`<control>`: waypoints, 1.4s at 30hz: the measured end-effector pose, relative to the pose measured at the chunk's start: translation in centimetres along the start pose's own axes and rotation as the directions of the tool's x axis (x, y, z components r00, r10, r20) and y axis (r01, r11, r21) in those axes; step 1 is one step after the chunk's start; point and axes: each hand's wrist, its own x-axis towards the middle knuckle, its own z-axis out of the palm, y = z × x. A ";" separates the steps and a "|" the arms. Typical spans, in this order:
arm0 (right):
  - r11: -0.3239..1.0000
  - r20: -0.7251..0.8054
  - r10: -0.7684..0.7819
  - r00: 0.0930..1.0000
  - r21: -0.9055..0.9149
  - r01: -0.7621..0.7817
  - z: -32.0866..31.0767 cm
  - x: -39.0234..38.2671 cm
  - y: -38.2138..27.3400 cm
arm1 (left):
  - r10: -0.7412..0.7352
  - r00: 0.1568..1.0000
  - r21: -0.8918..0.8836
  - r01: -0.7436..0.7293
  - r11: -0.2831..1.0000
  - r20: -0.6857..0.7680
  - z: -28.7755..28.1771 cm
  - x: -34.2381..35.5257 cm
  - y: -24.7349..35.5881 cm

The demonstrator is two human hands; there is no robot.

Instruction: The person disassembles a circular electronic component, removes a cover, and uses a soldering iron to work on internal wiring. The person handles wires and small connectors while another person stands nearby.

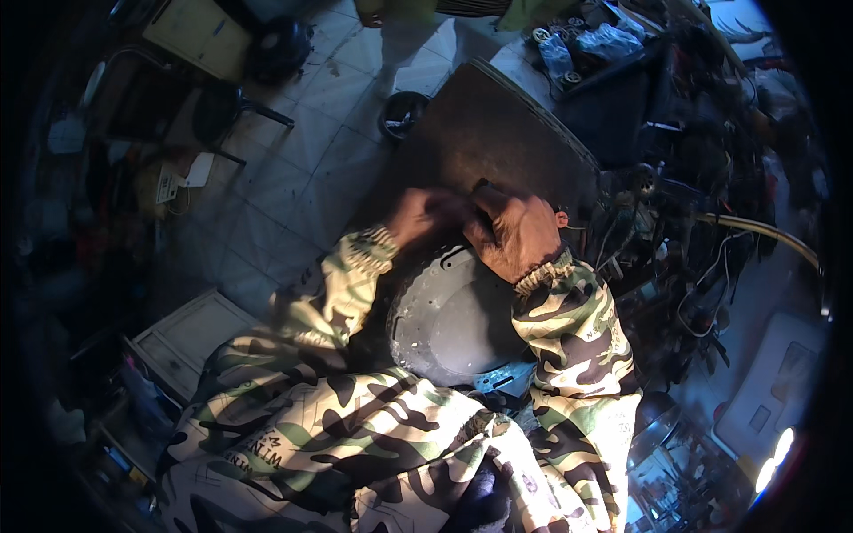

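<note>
Just beyond a round, dark grey, shallow pan-like part [462,320] in front of my body, my two hands work close together. My right hand [522,233] is closed, its fingers curled in a grip over the part's far right rim; a small dark bit shows at the fingertips, too unclear to name. My left hand [425,216] is beside it on the left, smeared by motion and in shadow, so its fingers cannot be made out. Some blue material [505,378] shows under the part's near edge.
A brown board-like tabletop [511,115] extends beyond my hands. A black round bowl [404,115] sits on the tiled floor [302,133]. Tangled cables and dark tools crowd the right, with a yellowish hose [764,227]. A pale cabinet [191,338] stands left. A person's legs [435,44] show at the top.
</note>
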 end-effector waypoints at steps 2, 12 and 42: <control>0.993 0.068 0.071 0.995 0.091 -0.077 -0.5 -0.5 0.2 | -0.070 0.997 -0.028 0.069 0.997 -0.028 -0.3 -1.6 4.9; 0.841 0.032 0.263 0.964 0.483 -0.245 -1.6 -0.5 3.9 | -0.056 0.998 0.479 0.043 0.877 0.014 1.7 -0.1 13.6; 0.615 -0.267 0.741 0.616 -0.100 -0.783 22.5 -33.5 10.1 | -0.237 0.961 0.746 0.052 0.664 0.144 1.4 4.8 10.1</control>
